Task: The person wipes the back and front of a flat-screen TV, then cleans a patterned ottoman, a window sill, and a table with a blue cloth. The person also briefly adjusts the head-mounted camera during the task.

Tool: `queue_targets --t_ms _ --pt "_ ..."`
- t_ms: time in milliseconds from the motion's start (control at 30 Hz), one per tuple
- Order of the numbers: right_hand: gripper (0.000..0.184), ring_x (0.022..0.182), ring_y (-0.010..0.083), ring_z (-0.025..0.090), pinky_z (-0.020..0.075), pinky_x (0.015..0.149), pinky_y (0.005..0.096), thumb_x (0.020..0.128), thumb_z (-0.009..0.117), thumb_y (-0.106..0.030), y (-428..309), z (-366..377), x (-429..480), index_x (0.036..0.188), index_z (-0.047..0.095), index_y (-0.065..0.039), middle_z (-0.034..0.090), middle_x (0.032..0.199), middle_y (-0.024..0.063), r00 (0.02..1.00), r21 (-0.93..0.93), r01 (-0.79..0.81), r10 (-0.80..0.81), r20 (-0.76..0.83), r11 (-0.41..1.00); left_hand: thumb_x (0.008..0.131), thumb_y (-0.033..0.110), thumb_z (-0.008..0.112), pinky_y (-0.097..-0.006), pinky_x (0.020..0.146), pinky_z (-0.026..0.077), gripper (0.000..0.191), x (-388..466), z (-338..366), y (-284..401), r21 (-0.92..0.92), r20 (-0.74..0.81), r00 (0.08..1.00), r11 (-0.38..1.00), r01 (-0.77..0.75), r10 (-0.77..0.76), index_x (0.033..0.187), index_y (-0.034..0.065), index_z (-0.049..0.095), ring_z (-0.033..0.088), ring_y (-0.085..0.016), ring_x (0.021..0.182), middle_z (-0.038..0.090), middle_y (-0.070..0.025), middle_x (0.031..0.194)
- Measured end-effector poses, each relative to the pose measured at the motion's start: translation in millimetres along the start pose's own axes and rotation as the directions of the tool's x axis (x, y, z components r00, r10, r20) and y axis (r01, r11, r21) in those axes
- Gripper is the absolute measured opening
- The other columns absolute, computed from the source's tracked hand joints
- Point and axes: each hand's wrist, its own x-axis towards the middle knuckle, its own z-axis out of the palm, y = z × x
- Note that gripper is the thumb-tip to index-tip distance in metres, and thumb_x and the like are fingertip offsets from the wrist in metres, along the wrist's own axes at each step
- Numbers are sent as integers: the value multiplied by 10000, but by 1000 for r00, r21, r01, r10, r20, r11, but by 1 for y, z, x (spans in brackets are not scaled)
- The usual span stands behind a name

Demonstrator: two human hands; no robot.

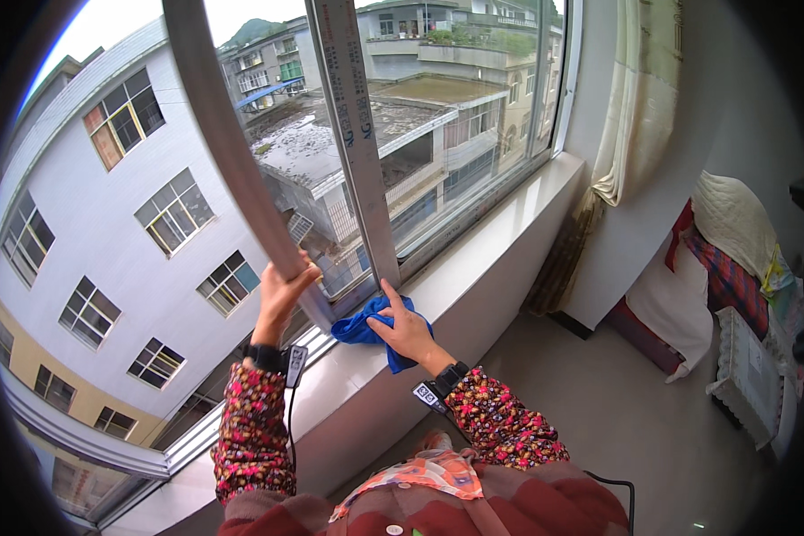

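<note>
My left hand [285, 291] grips the upright metal frame of a sliding window sash [241, 147], with its fingertips curled round the far side. My right hand [405, 328] rests on a blue cloth [362, 328] on the white window sill [486, 244]. The cloth lies bunched at the foot of the frames, and part of it hangs below my palm. My right index finger points up towards a second upright frame [358, 134], which bears printed writing. Both wrists carry black bands with small coded tags.
An open gap in the window, with a drop outside, lies at the left. A gathered curtain [616, 161] hangs at the right end of the sill. Farther right, bedding [730, 214] and a cloth-covered piece of furniture [750, 375] stand on the floor [616, 415].
</note>
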Motion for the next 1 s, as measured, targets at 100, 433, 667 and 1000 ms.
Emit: queue_targets --t_ms 100,433,667,1000 --pt "890 939 318 698 535 826 392 901 668 -428 -3 1 -3 1581 157 -166 723 1041 99 999 10 -39 39 27 999 794 149 834 -260 772 510 406 -26 -32 0 34 -86 996 999 -1 4 1091 -13 611 627 -102 856 655 -14 926" --pt "528 935 290 650 524 810 377 853 749 -288 -26 -22 57 1273 544 -41 644 1023 146 873 -29 169 -164 -460 985 861 85 736 -236 723 405 134 -96 -113 4 113 -301 937 982 -150 177 924 52 623 520 -75 784 592 20 863" --pt "531 976 245 592 490 816 349 786 830 -235 -22 -28 83 1198 553 -46 610 1077 102 781 -32 183 -166 -602 983 866 155 779 -239 697 413 183 -103 -119 1 162 -273 938 972 -173 212 894 54 629 528 -83 780 604 10 863" --pt "511 968 247 590 479 800 343 750 869 -292 -17 -28 83 1113 619 -33 617 1061 92 804 14 155 -118 -583 988 884 219 776 -232 699 432 263 -87 -98 -8 173 -260 948 975 -142 184 985 54 597 532 -71 765 600 19 874"
